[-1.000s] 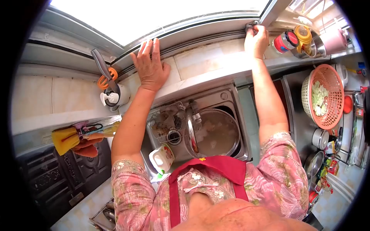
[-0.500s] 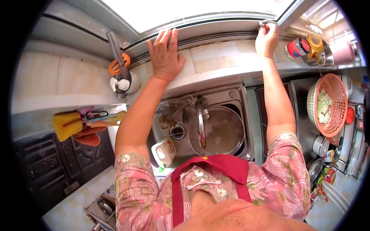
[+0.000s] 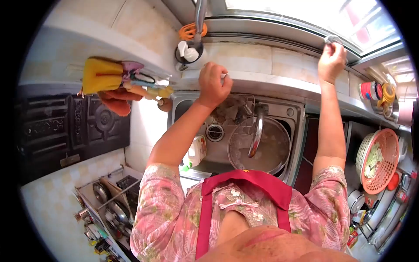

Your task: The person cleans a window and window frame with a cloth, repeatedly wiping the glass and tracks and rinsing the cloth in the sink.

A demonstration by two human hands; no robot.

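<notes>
My right hand [image 3: 331, 64] is closed on a small grey cloth [image 3: 332, 39], pressed to the window track [image 3: 270, 42] near its right end. My left hand [image 3: 214, 85] is closed, its fingers curled, just above the front edge of the tiled sill [image 3: 246, 59]. A small pale bit shows between thumb and fingers, too little to name. Below my arms lies the steel sink [image 3: 293, 144], with a wire rack [image 3: 248, 111] and a large round basin [image 3: 286, 150] of cloudy water under the curved faucet [image 3: 257, 135].
A dark cup [image 3: 190, 61] with a white pump top stands on the sill at left. Yellow cloth [image 3: 102, 75] hangs beside it. A white bottle [image 3: 197, 149] stands in the sink's left part. Jars [image 3: 371, 90] and a pink colander [image 3: 384, 174] with chopped greens are at right.
My left hand has left the window track, come down toward the sill's front edge, and curled closed. My right hand stays at the track with the cloth. The view has turned leftward.
</notes>
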